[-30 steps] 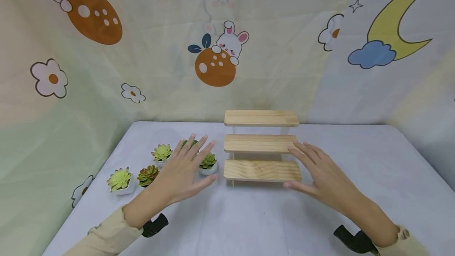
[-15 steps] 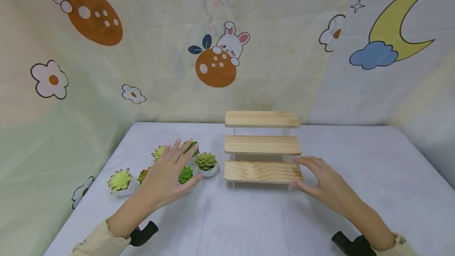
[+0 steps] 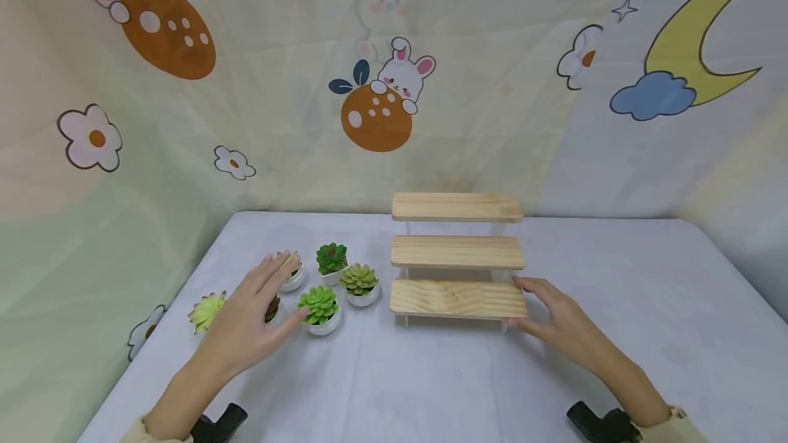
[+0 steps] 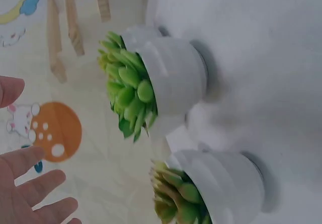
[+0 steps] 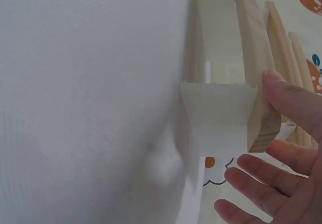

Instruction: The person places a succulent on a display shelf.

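My left hand (image 3: 249, 316) reaches over a group of small potted succulents, fingers spread and holding nothing. A bright green succulent (image 3: 319, 303) in a white pot is close by its thumb; a yellow-green one (image 3: 206, 310) and a reddish one (image 3: 272, 309) are partly hidden behind it. In the left wrist view, the green plant (image 4: 132, 90) stands beside the spread fingers. My right hand (image 3: 563, 320) grips the right end of the lowest shelf on a three-tier wooden stand (image 3: 458, 298). In the right wrist view, the thumb lies on the shelf's (image 5: 259, 58) front edge, fingers behind its end.
A dark green succulent (image 3: 332, 258) and an olive one (image 3: 360, 279) stand left of the stand. White cloth covers the table (image 3: 431, 388). Behind it hangs a curtain (image 3: 277, 87) printed with rabbits, flowers and a moon.
My left hand has moved left and toward me, uncovering the plants nearer the stand. My right hand has come down from the middle shelf to the lowest shelf's end. The stand has stayed put.
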### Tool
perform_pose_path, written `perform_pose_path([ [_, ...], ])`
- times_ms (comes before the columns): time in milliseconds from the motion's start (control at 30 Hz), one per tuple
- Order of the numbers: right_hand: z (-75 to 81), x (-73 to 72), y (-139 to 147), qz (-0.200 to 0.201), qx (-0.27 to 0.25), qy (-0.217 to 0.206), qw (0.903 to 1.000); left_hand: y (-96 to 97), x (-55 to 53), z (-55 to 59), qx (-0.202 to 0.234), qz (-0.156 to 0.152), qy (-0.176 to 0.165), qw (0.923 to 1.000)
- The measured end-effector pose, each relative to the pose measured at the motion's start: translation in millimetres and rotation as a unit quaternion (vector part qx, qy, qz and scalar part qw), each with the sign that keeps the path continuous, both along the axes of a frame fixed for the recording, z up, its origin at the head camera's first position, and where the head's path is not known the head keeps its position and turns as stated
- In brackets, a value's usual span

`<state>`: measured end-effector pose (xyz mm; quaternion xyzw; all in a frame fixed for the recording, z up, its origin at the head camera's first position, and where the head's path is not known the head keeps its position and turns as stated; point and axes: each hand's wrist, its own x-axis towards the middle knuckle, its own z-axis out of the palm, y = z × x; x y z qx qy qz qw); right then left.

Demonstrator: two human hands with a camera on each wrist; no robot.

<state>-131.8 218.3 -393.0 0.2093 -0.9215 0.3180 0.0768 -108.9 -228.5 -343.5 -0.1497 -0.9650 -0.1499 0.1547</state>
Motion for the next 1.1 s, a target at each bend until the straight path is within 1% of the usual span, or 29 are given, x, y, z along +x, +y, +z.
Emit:
perform_pose_path([
  [100, -4.0, -2.6, 1, 0.002, 0.005, 0.009, 0.9999, -9.0, 5.2, -0.6, 0.019, 0.018, -0.010, 0.9996],
  [233, -7.3, -5.0, 1, 0.001, 0.003, 0.000, 1.0000, -20.0, 11.1, -1.9, 0.034, 0.048, -0.020, 0.9981],
  [300, -8.9, -5.7, 1, 0.002, -0.001, -0.002, 1.0000, -26.1, 13.6, -2.6, 0.048, 0.059, -0.031, 0.9966],
  [367, -10.7, -6.2, 1, 0.003, -0.004, 0.003, 1.0000, -32.9, 15.9, -3.7, 0.064, 0.067, -0.041, 0.9949],
  [467, -12.3, -6.6, 1, 0.010, -0.010, 0.017, 0.9998, -43.7, 19.8, -4.9, 0.095, 0.070, -0.052, 0.9917],
  [533, -12.6, -7.0, 1, 0.012, -0.016, 0.026, 0.9995, -50.6, 22.2, -5.7, 0.111, 0.069, -0.050, 0.9901],
  [700, -13.2, -8.2, 4, 0.012, -0.028, 0.028, 0.9992, -66.5, 27.6, -9.0, 0.151, 0.061, -0.034, 0.9860],
  [933, -12.2, -8.9, 5, -0.001, -0.048, 0.001, 0.9989, -84.6, 35.9, -16.8, 0.182, 0.095, -0.029, 0.9782],
  [1000, -11.5, -8.7, 6, -0.007, -0.049, -0.003, 0.9988, -89.0, 36.3, -20.3, 0.192, 0.097, -0.028, 0.9762],
  [1100, -12.0, -8.8, 6, -0.012, -0.050, 0.004, 0.9987, -97.1, 35.1, -27.4, 0.206, 0.092, -0.026, 0.9739],
])
